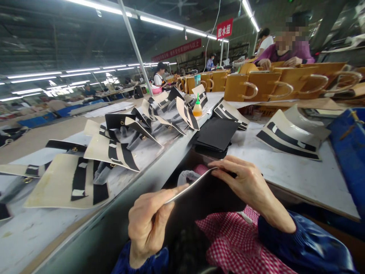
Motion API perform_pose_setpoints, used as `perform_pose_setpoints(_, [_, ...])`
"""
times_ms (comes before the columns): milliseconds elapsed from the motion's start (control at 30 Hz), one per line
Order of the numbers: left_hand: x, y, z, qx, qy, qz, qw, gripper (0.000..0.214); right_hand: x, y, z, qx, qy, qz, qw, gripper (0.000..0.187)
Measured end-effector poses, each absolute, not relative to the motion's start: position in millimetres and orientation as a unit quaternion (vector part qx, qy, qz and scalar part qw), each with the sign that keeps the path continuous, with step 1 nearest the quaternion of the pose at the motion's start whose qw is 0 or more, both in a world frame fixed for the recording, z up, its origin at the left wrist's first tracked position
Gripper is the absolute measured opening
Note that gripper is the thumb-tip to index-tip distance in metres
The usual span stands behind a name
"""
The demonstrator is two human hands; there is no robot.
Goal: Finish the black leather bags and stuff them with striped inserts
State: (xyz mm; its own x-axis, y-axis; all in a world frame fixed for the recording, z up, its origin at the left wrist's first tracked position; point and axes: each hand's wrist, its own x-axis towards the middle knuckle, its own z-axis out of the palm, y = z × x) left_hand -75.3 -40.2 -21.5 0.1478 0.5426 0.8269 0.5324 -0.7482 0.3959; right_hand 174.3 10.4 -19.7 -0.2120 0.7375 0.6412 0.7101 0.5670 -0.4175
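Note:
A dark panel with a pale edge [205, 194] is held up in front of my body, tilted, its black face toward me. My left hand [149, 220] pinches its left end between thumb and fingers. At the far end of the same edge, my right hand [242, 177] grips it with thumb below and fingers above. The panel's far side is mostly hidden; some clear plastic [187, 177] shows behind it. Just beyond my hands lies a stack of black panels [218, 133]. Red checked cloth [228, 236] covers my lap.
Cream panels with black strips [64, 182] lie scattered over the left table, several with small metal fittings. A glue bottle with a green tip [197, 106] stands among them. More panels [288, 137] rest at right, near a blue bin [349, 152]. Tan bags [259, 83] stand before a co-worker.

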Motion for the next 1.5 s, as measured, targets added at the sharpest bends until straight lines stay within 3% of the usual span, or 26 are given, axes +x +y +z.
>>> perform_pose_setpoints(167, [-66, -36, -16, 0.754, 0.369, 0.544, 0.009, 0.021, 169, 17, -22, -0.477, -0.787, -0.014, 0.391, 0.012])
perform_pose_setpoints(267, [-69, -31, -18, 0.686, 0.46, 0.563, 0.039, 0.014, 173, 21, -30, -0.505, -0.765, -0.042, 0.399, 0.025])
perform_pose_setpoints(467, [-89, -27, -21, 0.619, 0.483, 0.619, 0.027, 0.011, 206, 13, -57, -0.521, -0.685, -0.049, 0.507, 0.028])
perform_pose_setpoints(700, [-97, -34, -19, 0.584, 0.459, 0.669, 0.005, 0.009, 219, 15, -80, -0.471, -0.543, 0.251, 0.649, 0.028])
perform_pose_setpoints(900, [-93, -35, -19, 0.563, 0.443, 0.698, -0.025, 0.01, 210, 20, -93, -0.408, -0.473, 0.45, 0.638, 0.034])
perform_pose_setpoints(1000, [-90, -30, -21, 0.554, 0.446, 0.703, 0.013, 0.014, 210, 21, -85, -0.412, -0.431, 0.437, 0.674, 0.037])
perform_pose_setpoints(1100, [-95, -20, -24, 0.545, 0.453, 0.696, 0.12, 0.016, 215, 15, -65, -0.446, -0.415, 0.393, 0.689, 0.034])
perform_pose_setpoints(1267, [-102, -7, -28, 0.624, 0.486, 0.494, 0.361, 0.02, 224, 0, -38, -0.516, -0.52, 0.268, 0.625, 0.028])
perform_pose_setpoints(1367, [-87, -4, -30, 0.681, 0.48, 0.411, 0.369, 0.023, 224, -2, -32, -0.503, -0.629, 0.154, 0.572, 0.024])
perform_pose_setpoints(1500, [-57, -1, -30, 0.728, 0.474, 0.397, 0.296, 0.024, 221, 1, -32, -0.475, -0.688, 0.119, 0.536, 0.023])
